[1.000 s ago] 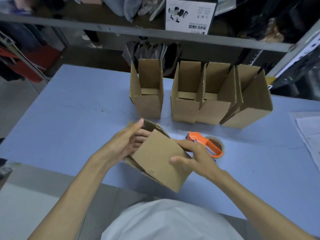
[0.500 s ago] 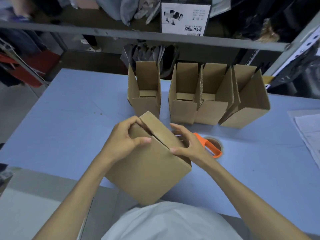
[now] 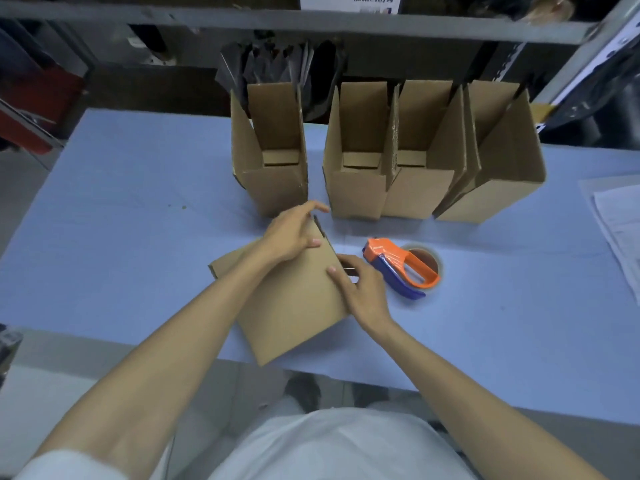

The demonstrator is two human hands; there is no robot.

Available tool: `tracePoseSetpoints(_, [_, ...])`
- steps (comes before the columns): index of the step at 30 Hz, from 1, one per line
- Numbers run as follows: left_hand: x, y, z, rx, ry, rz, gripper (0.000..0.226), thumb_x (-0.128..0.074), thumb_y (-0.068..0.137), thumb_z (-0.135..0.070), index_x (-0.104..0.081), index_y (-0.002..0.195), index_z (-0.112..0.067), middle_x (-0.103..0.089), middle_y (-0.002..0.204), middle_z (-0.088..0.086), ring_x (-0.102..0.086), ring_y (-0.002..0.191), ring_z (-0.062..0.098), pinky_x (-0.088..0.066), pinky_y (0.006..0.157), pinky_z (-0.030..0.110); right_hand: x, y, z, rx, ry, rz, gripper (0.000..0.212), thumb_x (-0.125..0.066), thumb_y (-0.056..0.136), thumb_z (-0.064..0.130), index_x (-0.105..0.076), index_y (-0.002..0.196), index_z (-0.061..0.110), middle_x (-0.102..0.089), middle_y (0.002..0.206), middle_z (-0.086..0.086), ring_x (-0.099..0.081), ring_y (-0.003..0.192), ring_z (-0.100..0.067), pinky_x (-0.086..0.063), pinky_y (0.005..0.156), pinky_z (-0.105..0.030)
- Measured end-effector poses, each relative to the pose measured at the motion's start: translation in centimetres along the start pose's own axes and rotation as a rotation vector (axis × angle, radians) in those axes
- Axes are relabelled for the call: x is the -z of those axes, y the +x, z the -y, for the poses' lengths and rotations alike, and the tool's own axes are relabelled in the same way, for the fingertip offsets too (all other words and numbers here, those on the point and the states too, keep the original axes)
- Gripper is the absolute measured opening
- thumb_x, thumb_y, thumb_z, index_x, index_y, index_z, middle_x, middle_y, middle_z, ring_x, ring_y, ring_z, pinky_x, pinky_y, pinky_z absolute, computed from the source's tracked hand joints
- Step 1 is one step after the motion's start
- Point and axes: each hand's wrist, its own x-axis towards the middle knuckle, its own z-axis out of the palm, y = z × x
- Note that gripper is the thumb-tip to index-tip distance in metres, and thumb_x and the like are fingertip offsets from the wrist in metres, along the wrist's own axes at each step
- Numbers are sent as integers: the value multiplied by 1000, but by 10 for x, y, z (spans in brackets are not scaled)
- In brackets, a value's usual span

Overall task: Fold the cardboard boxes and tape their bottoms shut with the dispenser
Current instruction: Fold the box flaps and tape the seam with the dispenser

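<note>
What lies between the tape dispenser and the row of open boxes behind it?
Nothing; the head view shows only bare blue table between the tape dispenser and the open boxes.

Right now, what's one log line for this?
left hand: holds box | right hand: pinches box edge | dispenser: on table, untouched

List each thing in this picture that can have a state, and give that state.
Near box: lying on the table, gripped, no tape showing.
Back boxes: upright, tops open.
Dispenser: lying on the table, untouched.
Left hand: grips the near box's far edge.
Right hand: grips its right edge.
</note>
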Motion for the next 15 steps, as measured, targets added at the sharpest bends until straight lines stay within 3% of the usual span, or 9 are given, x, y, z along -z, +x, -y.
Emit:
tracePoseSetpoints(3, [-6,9,0,-57,126,78,26,-68,86,-18,-67,109,-28,-49,98,-6,-49,108,17,-39,93,33,-4,4,-1,-11,-141,-116,23,-58,93,33,-73,98,17,-70,94,1,-63,88,-16,-49,77,-38])
tracePoseSetpoints(7, [-17,7,-2,-91,198,99,21,-67,86,-14,-70,106,-22,-51,102,2,-43,113,27,-31,102,35,0,-1,-2,27,-320,-7,25,-53,95,29,-71,95,12,-70,93,-7,-61,87,-27,-46,73,-40])
tracePoseSetpoints(9, [-22,-2,-5,-99,221,-69,36,-72,82,-15,-66,117,-22,-47,123,7,-33,121,30,-26,107,33,15,0,-4,35,-334,-17,21,-52,95,23,-69,97,9,-70,95,-8,-61,90,-28,-47,74,-42])
tracePoseSetpoints(12, [-40,-31,-18,75,241,-296,70,-68,81,-35,-40,143,-18,-34,142,15,-24,133,33,-25,112,42,41,7,-16,-8,-520,-270,21,-57,89,13,-56,106,0,-59,106,-15,-52,100,-32,-43,80,-40])
tracePoseSetpoints(15, [-79,-64,-27,301,300,-150,105,-57,78,-65,-3,153,-16,4,159,20,7,147,35,1,118,50,48,13,-31,-179,-799,-220,48,-65,81,16,-43,118,-4,-49,120,-21,-45,110,-35,-38,87,-37])
